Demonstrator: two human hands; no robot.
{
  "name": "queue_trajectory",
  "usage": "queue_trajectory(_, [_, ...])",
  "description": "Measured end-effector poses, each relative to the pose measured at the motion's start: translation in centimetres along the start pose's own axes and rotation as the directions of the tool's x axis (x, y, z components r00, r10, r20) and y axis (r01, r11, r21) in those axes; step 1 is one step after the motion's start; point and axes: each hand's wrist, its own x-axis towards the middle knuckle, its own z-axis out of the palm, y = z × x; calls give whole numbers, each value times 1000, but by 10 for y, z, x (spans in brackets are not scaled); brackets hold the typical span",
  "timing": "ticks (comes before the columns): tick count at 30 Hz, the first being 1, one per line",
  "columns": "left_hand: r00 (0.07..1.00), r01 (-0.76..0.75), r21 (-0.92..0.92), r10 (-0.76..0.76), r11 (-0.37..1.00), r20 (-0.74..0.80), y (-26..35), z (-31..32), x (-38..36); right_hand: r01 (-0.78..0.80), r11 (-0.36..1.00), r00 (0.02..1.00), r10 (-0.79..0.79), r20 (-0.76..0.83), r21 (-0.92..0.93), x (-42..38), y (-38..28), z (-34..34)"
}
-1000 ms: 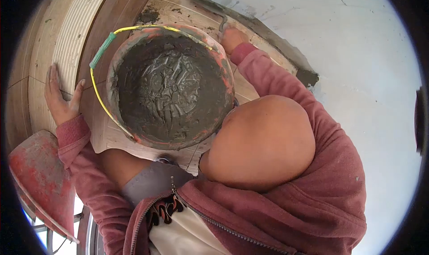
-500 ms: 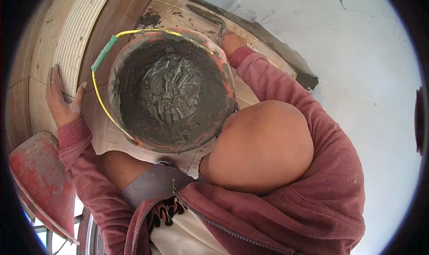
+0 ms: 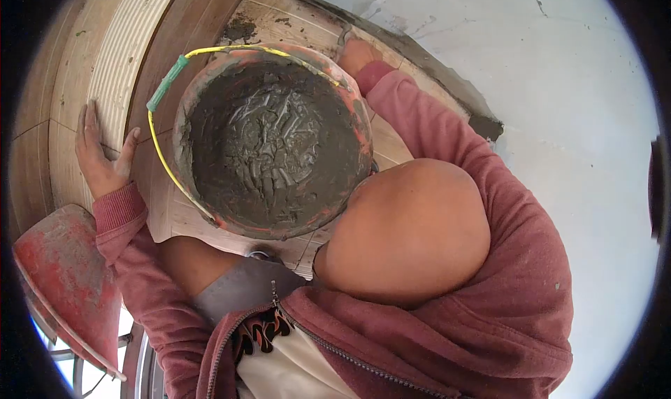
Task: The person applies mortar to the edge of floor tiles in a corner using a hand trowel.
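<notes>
The round orange plastic bucket (image 3: 274,140), smeared grey and filled with wet dark mortar, is seen from straight above, standing upright on the pale wood-look tiled floor (image 3: 300,21) between the two arms, just ahead of the bent knees. Its mouth faces up toward the camera, so no long axis is shown; its thin yellow wire handle (image 3: 162,162) with a green grip sleeve (image 3: 166,84) is swung over the far-left rim, arching from the left wall round to the far edge. The right hand (image 3: 355,53) is placed just beyond the bucket's far-right rim, closed round a small grey tool handle (image 3: 345,35), of which only a stub is visible; the rest is cut off behind the hand. The left hand (image 3: 101,154) is laid flat on the ribbed beige tile (image 3: 115,56) to the left of the bucket, fingers spread wide and thumb apart, holding nothing. A second red scuffed bucket (image 3: 66,280) is seen at the lower left, well apart from both hands. A grey cement surface (image 3: 559,119) is seen at the right.
</notes>
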Motion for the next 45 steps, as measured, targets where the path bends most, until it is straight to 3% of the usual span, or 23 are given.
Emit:
queue_trajectory(1, [1000,3,0,-3,1000,2,1,0,0,1,1000,1000,-1,3,-2,-2,0,5])
queue_trajectory(3, [1000,10,13,-10,1000,5,2,-1,1,18,992,968,15,-251,127,-6,-4,14])
queue_trajectory(4, [1000,15,12,-15,1000,7,1,-1,-1,19,992,969,13,-248,123,-5,-6,12])
queue_trajectory(6, [1000,9,8,-9,1000,-8,-2,1,0,71,997,997,-71,-23,9,1,-8,2])
queue_trajectory(10, [1000,15,44,-16,999,8,-2,-1,0,137,990,989,-136,-49,19,10,-10,-4])
queue_trajectory(12, [1000,20,49,-21,999,15,-3,0,0,98,994,970,-83,-227,56,1,-15,3])
queue_trajectory(16, [1000,3,50,-3,999,0,-3,0,0,137,987,966,-116,-230,79,19,-14,7])
queue_trajectory(18, [1000,0,24,0,1000,2,-4,0,0,202,978,976,-205,-77,-40,23,-16,-2])
queue_trajectory(24, [1000,10,14,-10,1000,4,-1,-1,0,41,998,999,-39,-37,56,17,-27,-1])
queue_trajectory(27, [998,53,-34,-53,998,19,0,-1,-1,60,995,992,-51,-119,73,18,-18,5])
queue_trajectory(30, [999,33,0,-33,999,16,2,-3,1,-8,992,997,17,-72,122,-2,-12,5])
queue_trajectory(33, [1000,20,-8,-20,1000,18,-7,1,0,43,999,999,-43,-15,-34,-3,7,16])
queue_trajectory(37, [1000,17,-30,-17,999,16,-6,1,0,-24,1000,999,25,35,-18,-5,21,19])
queue_trajectory(39, [999,33,-27,-33,999,24,-3,0,0,-10,999,971,17,-239,31,-23,23,25])
queue_trajectory(40, [999,32,-31,-31,999,24,-3,0,0,-13,999,971,20,-240,29,-28,26,27])
queue_trajectory(42, [1000,4,-35,-4,999,-4,-4,1,1,-18,999,997,16,-82,-34,-36,34,29])
queue_trajectory(43, [1000,3,-38,-3,999,-9,-3,1,1,-20,999,996,17,-87,-37,-33,37,28])
queue_trajectory(45, [1000,28,-18,-28,999,10,-3,1,1,-95,995,995,97,32,-38,-30,40,27])
